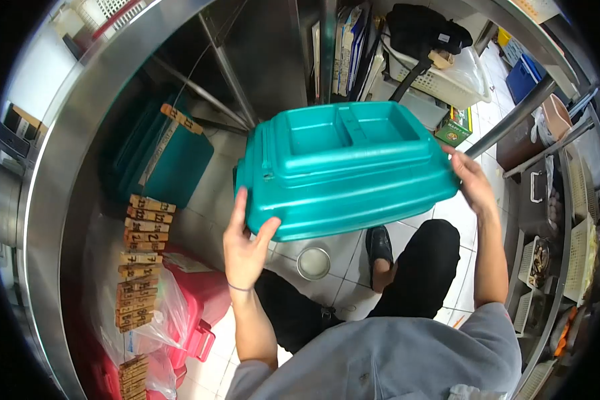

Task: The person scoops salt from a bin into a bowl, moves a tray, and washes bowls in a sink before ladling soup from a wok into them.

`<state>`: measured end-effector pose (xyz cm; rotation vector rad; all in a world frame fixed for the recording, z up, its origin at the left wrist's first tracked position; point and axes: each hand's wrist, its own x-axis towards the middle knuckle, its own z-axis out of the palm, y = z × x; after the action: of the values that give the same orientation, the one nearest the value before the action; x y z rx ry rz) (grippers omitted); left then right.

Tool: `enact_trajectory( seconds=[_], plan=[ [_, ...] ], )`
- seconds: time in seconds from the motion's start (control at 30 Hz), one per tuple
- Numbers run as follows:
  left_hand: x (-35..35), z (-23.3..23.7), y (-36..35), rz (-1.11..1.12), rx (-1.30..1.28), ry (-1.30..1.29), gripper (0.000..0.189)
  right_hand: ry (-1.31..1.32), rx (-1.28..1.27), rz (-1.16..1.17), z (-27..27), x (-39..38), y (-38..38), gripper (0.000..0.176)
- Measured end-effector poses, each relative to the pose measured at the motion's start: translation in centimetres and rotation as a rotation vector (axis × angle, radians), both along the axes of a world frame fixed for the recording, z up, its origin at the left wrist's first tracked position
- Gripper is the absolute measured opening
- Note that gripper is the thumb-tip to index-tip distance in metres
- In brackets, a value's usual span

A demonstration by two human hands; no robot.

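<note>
Between my two hands is a large green plastic lid (353,200), with two shallow rectangular recesses in its raised top. It is held above the floor in front of my knees, slightly tilted. My left hand (247,243) grips its near left corner, the thumb on the near face and some fingers hidden behind the edge. At the right end, my right hand (470,180) holds the edge, its fingers partly out of sight underneath. Below the lid, a round metal bowl (313,263) with whitish contents stands on the tiled floor.
Numbered wooden clothespins (143,237) hang on a string at left, before more green plastic pieces (187,167). A pink-red container (203,293) stands lower left. A white basket (447,83) with a black bag is at the back; shelves with food trays (537,260) line the right.
</note>
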<state>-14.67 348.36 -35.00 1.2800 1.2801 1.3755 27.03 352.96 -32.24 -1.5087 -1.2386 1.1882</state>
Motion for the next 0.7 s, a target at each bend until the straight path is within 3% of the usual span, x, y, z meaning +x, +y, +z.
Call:
enact_trajectory(
  seconds=[0.1,0.2,0.27,0.33,0.47,0.53,0.7],
  plan=[
    [-0.9,1.8,0.9,-0.099,0.114,0.442,0.059,0.117,0.078,-0.041,-0.4,0.1,-0.1,0.052],
    [-0.6,-0.1,1.1,0.044,0.136,0.059,0.052,0.189,0.047,-0.186,-1.9,0.4,0.1,0.048],
    [0.1,-0.4,1.2,0.06,0.15,0.202,0.051,0.212,0.007,-0.243,-2.1,-0.2,0.8,0.047],
    [-0.1,1.4,3.1,0.076,0.272,0.427,0.058,0.127,0.201,-0.214,-1.3,-0.2,2.3,0.054],
    [-1.0,2.6,9.9,-0.013,0.342,0.587,0.065,-0.061,0.037,-0.072,1.3,0.7,6.9,0.055],
    [-0.9,2.2,13.2,-0.047,0.374,0.707,0.065,-0.143,-0.027,-0.127,0.4,0.2,9.6,0.06],
    [-0.5,-0.4,19.0,-0.054,0.283,0.65,0.044,-0.175,-0.054,-0.205,-2.2,0.8,11.7,0.066]
  ],
)
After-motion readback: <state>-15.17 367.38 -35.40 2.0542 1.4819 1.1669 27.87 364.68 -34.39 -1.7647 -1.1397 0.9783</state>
